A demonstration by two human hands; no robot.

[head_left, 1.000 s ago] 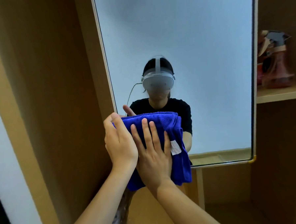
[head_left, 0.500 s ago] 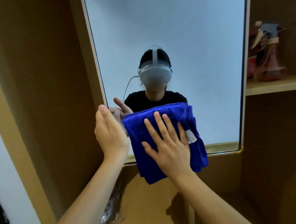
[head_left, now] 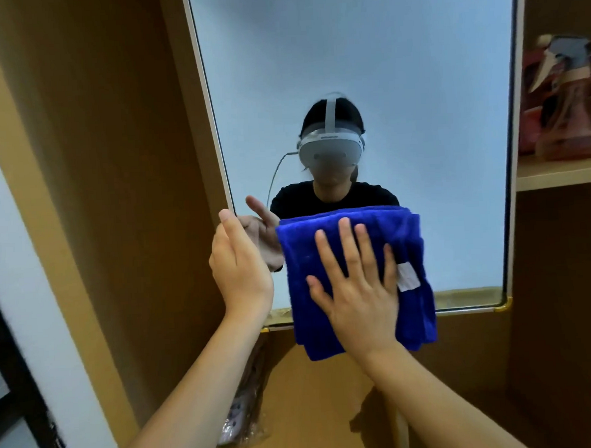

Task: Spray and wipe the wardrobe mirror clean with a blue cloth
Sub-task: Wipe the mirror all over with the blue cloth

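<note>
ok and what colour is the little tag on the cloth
White: the tag is sewn at the right edge of the blue cloth, beside the right hand. Head view shows it.

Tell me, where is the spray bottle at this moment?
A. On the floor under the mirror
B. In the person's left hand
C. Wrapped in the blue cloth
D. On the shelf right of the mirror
D: the spray bottle stands on the wooden shelf to the right of the mirror, in neither hand.
</note>
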